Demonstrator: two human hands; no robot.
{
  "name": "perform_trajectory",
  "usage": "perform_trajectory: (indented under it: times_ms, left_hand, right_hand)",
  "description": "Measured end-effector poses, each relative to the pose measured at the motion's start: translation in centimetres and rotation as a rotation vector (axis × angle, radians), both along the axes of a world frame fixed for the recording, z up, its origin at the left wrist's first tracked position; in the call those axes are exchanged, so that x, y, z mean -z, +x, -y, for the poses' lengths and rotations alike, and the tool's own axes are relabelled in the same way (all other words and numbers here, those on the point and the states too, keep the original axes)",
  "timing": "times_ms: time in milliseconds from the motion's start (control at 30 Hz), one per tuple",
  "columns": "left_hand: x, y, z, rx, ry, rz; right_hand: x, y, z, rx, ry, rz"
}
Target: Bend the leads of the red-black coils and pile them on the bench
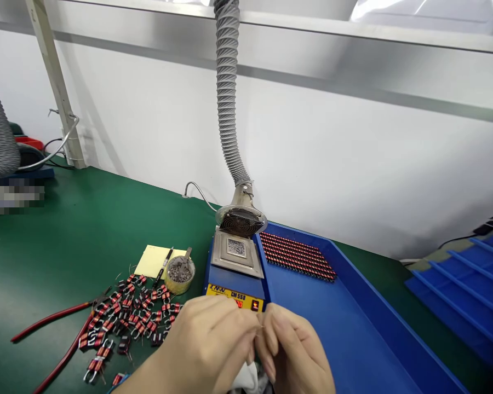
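Note:
My left hand point(205, 342) and my right hand point(296, 350) meet at the bottom centre, fingers pinched close together. Thin wire ends seem to show between the fingertips, but what they hold is mostly hidden. Just beyond my hands stands a blue solder pot point(238, 280) with a yellow front panel and a square metal opening. To the left of my left hand lies a loose pile of red and black wire-wound parts point(135, 312). Rows of similar parts point(298, 256) are lined up inside the blue tray point(332, 312) on the right.
Red-handled pliers point(57, 314) lie at the left. A round container point(179, 276) with a small tool, a pen point(163, 267) and yellow paper point(150, 261) are behind the pile. An extraction hose point(228, 98) hangs over the pot. Blue racks point(468, 290) stand far right.

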State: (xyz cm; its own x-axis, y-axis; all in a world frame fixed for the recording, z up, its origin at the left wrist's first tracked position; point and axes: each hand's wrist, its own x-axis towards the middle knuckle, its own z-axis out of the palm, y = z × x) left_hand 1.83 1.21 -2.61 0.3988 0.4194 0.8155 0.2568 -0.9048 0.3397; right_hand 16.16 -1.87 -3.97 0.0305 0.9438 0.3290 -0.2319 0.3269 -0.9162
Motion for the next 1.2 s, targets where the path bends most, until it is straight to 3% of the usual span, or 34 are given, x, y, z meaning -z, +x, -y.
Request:
perform_trajectory:
  times_ms: [200, 367, 467, 533, 633, 733, 833, 933, 1067, 1200]
  left_hand:
    - [-1.2, -0.3, 0.5, 0.109, -0.491, 0.139]
    - [-1.2, -0.1, 0.5, 0.104, -0.498, 0.132]
    - [-0.5, 0.2, 0.3, 0.052, -0.256, 0.088]
    - [0.0, 0.4, 0.2, -0.038, -0.031, 0.019]
    - [0.4, 0.5, 0.1, -0.122, 0.131, -0.05]
    - [0.1, 0.3, 0.1, -0.005, -0.026, 0.047]
    - [-0.7, -0.1, 0.3, 0.116, -0.337, 0.15]
    - [-1.2, -0.3, 0.5, 0.147, -0.568, 0.162]
    - [-1.2, -0.3, 0.5, 0.17, -0.659, 0.164]
    - [-1.1, -0.2, 0.2, 0.193, -0.644, 0.135]
  right_hand:
    - [-0.3, 0.6, 0.1, 0.29, 0.404, 0.326]
    - [0.2, 0.3, 0.1, 0.474, 0.59, 0.489]
    - [0.1, 0.0, 0.3, 0.481, 0.524, 0.538]
    - [-0.2, -0.3, 0.5, 0.43, 0.345, 0.447]
    - [-0.3, -0.2, 0.4, 0.156, -0.004, 0.17]
    - [-0.4, 0.3, 0.2, -0.068, -0.086, -0.022]
    - [-0.4, 0.9, 0.1, 0.059, 0.098, 0.103]
    - [-0.4, 0.8, 0.0, 0.194, 0.267, 0.267]
    - [-0.2, 0.3, 0.0, 0.263, 0.392, 0.289]
    - [-0.3, 0.3, 0.1, 0.268, 0.223, 0.281]
